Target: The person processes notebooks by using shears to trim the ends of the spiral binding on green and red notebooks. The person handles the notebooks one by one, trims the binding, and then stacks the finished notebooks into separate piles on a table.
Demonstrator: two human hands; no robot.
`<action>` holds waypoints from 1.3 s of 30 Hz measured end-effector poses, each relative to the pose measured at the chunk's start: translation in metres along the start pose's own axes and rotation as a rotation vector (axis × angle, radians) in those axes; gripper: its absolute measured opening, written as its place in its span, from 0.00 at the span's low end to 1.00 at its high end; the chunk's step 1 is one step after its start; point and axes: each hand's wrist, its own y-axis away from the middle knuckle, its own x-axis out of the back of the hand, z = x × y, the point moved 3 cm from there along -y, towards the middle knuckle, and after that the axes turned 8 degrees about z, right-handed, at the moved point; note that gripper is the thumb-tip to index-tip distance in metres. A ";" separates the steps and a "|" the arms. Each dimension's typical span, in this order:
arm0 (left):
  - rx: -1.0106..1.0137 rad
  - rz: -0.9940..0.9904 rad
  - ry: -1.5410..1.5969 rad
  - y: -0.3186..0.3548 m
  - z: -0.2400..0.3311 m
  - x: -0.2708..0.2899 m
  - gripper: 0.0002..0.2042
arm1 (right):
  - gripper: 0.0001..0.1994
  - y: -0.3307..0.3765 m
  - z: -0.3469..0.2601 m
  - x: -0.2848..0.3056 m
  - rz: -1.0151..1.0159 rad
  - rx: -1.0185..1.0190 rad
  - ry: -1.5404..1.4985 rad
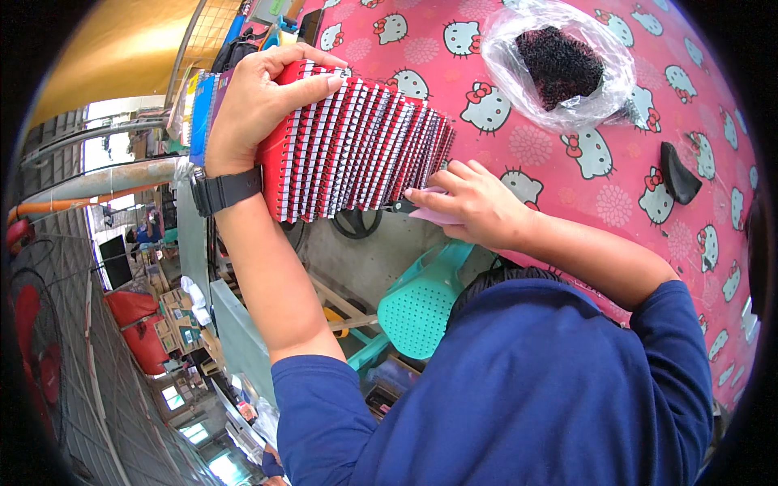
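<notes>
A long fanned row of red spiral notebooks [348, 146] lies along the table's near left edge, with white pages and dark wire coils showing. My left hand [263, 101] grips its left end, thumb across the coils and fingers reaching over the far side. A dark watch is on that wrist. By the row's right end, my right hand [474, 198] is closed, pinching a pale pink piece [438, 209], paper or cloth; which one I cannot tell. A small dark tip shows just left of that piece, partly hidden.
A clear plastic bag [494, 53] holds a heap of black wire coils [559, 65] on the pink patterned tablecloth [535, 174]. At right lies a black curved piece [679, 174]. Below the table edge stands a perforated teal chair [421, 312]. Blue-covered items [201, 113] stand behind my left wrist.
</notes>
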 end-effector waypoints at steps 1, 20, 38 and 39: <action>0.009 -0.012 -0.006 -0.001 -0.001 0.001 0.12 | 0.24 0.000 0.005 -0.003 -0.131 -0.177 -0.301; 0.024 0.010 -0.035 -0.003 -0.005 0.001 0.12 | 0.26 0.007 0.006 -0.003 -0.151 -0.244 -0.250; -0.115 0.047 -0.093 -0.004 -0.011 0.001 0.10 | 0.31 0.009 0.005 0.004 -0.087 -0.082 -0.074; -0.137 0.054 -0.112 -0.005 -0.008 0.001 0.09 | 0.32 0.009 0.007 0.002 -0.091 -0.089 -0.066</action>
